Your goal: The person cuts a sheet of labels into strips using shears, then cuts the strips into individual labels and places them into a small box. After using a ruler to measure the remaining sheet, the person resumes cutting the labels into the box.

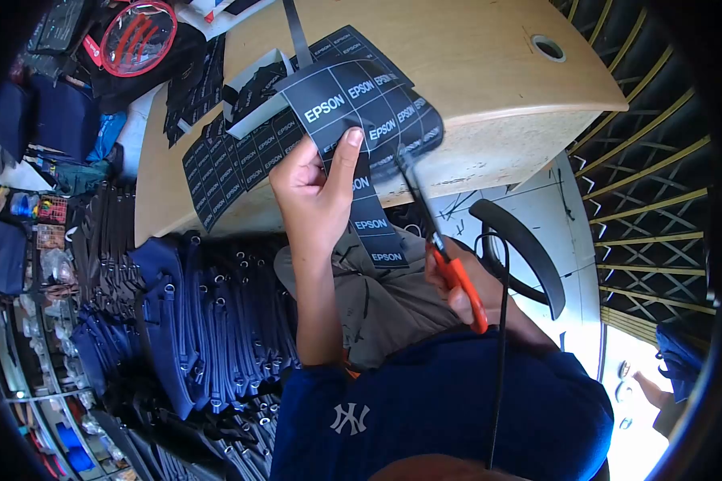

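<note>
My left hand (326, 178) pinches a black sheet printed with rows of EPSON labels (337, 88), thumb on top. The sheet curls over at its right side, and a strip of labels (371, 224) hangs down below the hand. In my right hand (451, 276) is a pair of scissors (457, 280) with red-orange handles. Their dark blades point up and reach the sheet's lower right edge; whether they are open is blurred. More label sheets (233, 164) lie on the table beside a white box (257, 92) holding dark pieces.
The wooden table (473, 48) has a round cable hole (548, 48). Many navy straps with metal rings (217, 321) hang to the left. A black curved chair part (529, 248) stands at right, before a folding metal gate (650, 176). A person's foot (650, 393) shows at lower right.
</note>
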The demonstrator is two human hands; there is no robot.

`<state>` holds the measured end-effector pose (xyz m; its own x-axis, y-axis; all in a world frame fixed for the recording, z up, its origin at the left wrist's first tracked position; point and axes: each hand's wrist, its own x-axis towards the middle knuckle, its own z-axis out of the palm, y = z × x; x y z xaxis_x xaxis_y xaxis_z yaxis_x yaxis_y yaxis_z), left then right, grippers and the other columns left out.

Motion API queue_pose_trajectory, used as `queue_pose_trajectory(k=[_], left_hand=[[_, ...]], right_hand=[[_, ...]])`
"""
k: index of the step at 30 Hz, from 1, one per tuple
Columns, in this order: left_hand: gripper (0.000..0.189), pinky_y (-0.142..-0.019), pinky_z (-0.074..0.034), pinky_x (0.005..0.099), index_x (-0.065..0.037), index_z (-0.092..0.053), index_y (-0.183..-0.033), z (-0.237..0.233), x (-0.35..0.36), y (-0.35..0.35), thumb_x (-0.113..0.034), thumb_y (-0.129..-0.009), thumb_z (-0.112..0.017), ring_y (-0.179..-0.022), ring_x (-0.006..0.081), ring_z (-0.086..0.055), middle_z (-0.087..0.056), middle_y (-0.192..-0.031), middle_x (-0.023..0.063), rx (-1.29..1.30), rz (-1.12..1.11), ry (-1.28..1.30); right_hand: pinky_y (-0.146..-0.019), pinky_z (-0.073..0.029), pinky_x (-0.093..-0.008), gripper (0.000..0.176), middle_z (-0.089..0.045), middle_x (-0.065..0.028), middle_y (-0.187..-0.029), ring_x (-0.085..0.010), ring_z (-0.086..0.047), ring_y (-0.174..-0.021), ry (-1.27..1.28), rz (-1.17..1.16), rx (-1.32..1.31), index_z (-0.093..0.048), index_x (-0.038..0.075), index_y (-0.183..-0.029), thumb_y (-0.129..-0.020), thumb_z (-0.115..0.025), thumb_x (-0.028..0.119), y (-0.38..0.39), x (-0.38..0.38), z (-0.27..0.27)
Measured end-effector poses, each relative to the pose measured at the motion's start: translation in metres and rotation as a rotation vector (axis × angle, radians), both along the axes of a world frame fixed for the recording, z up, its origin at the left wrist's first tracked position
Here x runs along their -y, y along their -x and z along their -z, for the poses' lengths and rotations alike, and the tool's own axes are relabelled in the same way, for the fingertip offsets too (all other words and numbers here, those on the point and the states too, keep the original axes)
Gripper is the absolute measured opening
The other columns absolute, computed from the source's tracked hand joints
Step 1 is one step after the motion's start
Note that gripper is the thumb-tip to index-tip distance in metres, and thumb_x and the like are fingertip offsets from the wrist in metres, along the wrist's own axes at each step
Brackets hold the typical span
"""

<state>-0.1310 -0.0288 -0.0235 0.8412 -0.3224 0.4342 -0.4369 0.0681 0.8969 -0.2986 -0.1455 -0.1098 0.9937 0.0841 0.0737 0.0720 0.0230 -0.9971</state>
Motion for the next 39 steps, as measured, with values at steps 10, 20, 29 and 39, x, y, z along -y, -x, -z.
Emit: queue_pose_trajectory(k=[10,20,29,39], left_hand=[[0.01,-0.057,-0.036,0.0141,0.004,-0.063,-0.092,-0.002,-0.007,0.008,-0.001,-0.084,-0.064,-0.065,0.0002,-0.049,-0.063,-0.079,0.0022,-0.026,-0.031,-0.027],[0.009,-0.048,-0.033,0.0158,0.004,-0.063,-0.09,0.01,-0.002,0.009,-0.002,-0.084,-0.064,-0.064,-0.0009,-0.046,-0.059,-0.088,0.0013,0.018,-0.096,0.051],[0.011,-0.047,-0.029,0.0135,0.001,-0.065,-0.094,0.007,0.002,0.016,-0.003,-0.083,-0.064,-0.06,-0.0023,-0.045,-0.06,-0.076,-0.0025,-0.105,-0.082,0.08],[0.015,-0.067,-0.046,0.0193,0.003,-0.063,-0.098,0.008,0.001,0.014,-0.004,-0.085,-0.062,-0.075,0.0059,-0.058,-0.065,-0.088,0.0062,-0.163,-0.066,0.075]], right_hand=[[-0.053,-0.037,-0.0306,0.074,-0.04,-0.004,-0.066,-0.0165,-0.042,-0.058,-0.042,-0.106,0.017,-0.04,0.002,-0.086,-0.075,-0.044,0.075,-0.013,-0.012,-0.006],[-0.051,-0.029,-0.0271,0.082,-0.035,-0.001,-0.062,-0.0117,-0.033,-0.054,-0.022,-0.003,-0.011,-0.037,0.005,-0.08,-0.067,-0.034,0.086,-0.025,-0.023,-0.005],[-0.052,-0.03,-0.027,0.083,-0.035,-0.0008,-0.064,-0.0109,-0.034,-0.055,-0.016,0.037,-0.021,-0.039,0.004,-0.084,-0.069,-0.033,0.085,-0.034,-0.02,-0.012],[-0.066,-0.042,-0.0319,0.075,-0.047,-0.0083,-0.074,-0.0205,-0.049,-0.068,0.038,-0.053,-0.068,-0.039,-0.006,-0.121,-0.084,-0.049,0.059,-0.037,-0.011,-0.011]])
